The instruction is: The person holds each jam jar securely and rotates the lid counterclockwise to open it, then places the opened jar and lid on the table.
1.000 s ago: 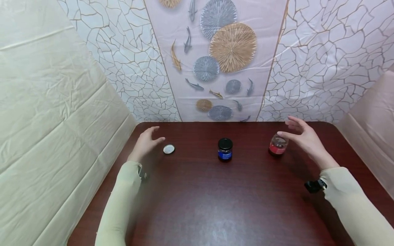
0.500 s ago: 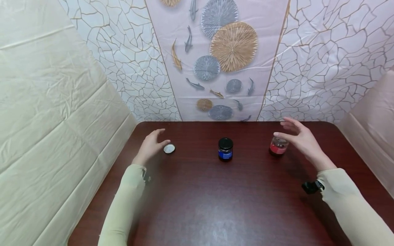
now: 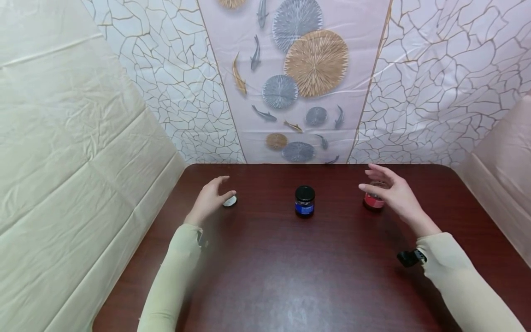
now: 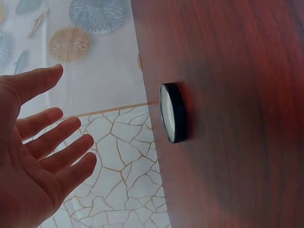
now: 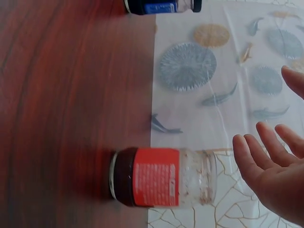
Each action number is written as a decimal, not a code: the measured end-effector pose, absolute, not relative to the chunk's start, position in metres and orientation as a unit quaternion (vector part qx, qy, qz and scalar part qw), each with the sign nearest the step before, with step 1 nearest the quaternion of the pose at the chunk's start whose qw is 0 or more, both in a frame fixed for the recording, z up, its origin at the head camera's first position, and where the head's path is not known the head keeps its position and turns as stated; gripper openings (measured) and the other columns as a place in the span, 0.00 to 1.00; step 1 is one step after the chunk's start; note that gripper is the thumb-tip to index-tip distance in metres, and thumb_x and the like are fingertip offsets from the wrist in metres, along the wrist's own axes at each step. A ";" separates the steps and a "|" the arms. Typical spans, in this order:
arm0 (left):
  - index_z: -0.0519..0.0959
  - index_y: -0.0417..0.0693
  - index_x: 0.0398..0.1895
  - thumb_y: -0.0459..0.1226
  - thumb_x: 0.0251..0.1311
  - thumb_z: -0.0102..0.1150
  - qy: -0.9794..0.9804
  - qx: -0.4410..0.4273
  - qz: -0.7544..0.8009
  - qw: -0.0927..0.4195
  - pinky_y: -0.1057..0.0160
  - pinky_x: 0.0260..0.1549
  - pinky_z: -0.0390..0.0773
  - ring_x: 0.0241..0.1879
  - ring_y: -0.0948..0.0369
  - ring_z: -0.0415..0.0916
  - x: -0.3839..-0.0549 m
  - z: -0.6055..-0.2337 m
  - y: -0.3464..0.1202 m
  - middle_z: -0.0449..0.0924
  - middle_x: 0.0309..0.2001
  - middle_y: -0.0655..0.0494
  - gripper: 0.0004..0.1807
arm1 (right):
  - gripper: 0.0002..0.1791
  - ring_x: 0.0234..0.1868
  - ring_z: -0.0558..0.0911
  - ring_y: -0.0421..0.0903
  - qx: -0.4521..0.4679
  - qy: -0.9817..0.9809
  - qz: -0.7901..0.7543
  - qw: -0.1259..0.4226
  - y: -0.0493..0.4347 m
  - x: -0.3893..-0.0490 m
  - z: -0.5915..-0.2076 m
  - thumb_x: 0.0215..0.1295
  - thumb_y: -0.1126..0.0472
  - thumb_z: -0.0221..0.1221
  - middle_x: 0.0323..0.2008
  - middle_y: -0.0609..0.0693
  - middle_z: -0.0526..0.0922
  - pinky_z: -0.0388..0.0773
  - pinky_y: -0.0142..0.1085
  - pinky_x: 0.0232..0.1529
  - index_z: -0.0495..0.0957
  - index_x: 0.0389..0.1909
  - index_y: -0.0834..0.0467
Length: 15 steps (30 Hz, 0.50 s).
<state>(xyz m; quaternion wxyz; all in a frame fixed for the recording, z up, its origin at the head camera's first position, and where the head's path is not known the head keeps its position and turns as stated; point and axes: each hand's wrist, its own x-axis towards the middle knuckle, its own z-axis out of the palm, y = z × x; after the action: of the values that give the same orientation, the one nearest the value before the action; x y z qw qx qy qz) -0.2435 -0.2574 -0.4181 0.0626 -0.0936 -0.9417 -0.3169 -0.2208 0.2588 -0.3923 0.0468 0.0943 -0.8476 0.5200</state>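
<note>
Since the earlier frame, the left grip (image 3: 209, 199) had slid inward so that its thumb covered more of the lid (image 4: 175, 114) in my head view, and the right grip (image 3: 399, 196) had come inward too, screening more of the red jar (image 5: 156, 178). Behind everything I had the patterned backdrop (image 3: 298, 83), and before it the dark surface (image 3: 269, 258). Both grips were wide, thumb apart from fingers, and held nothing; the wrist views showed me each one apart from what lay near it. The red jar stood upright on the right of the surface, its mouth uncovered. The blue jar (image 3: 304, 210) stood between the grips, well apart from both, its black cap (image 3: 305, 192) on. The lid, smallest of all, lay on the left with its pale inside up.

I judged the step in hand to be a reach with both grips. For the red jar, I would have wanted thumb and fingers on opposite sides of the glass, below the mouth, and the jar kept level, since dark contents (image 5: 124, 175) seemed to sit at its base. For the lid, I favoured a light pinch on the rim; so thin a disc could skid if nudged.
</note>
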 end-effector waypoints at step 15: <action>0.69 0.47 0.72 0.48 0.67 0.64 -0.933 -0.102 -0.343 0.045 0.44 0.62 0.69 0.65 0.48 0.71 -0.238 -0.423 -0.241 0.71 0.68 0.45 0.34 | 0.41 0.64 0.73 0.48 0.113 -0.838 0.533 0.030 0.232 -0.217 -0.417 0.65 0.50 0.69 0.64 0.57 0.76 0.68 0.30 0.56 0.63 0.76 0.52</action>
<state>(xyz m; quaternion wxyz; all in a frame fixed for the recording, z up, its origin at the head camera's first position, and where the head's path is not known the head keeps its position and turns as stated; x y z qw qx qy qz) -0.2379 -0.2411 -0.4229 0.0451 -0.1018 -0.9329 -0.3426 -0.2166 0.2325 -0.4166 0.0299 0.1131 -0.8383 0.5325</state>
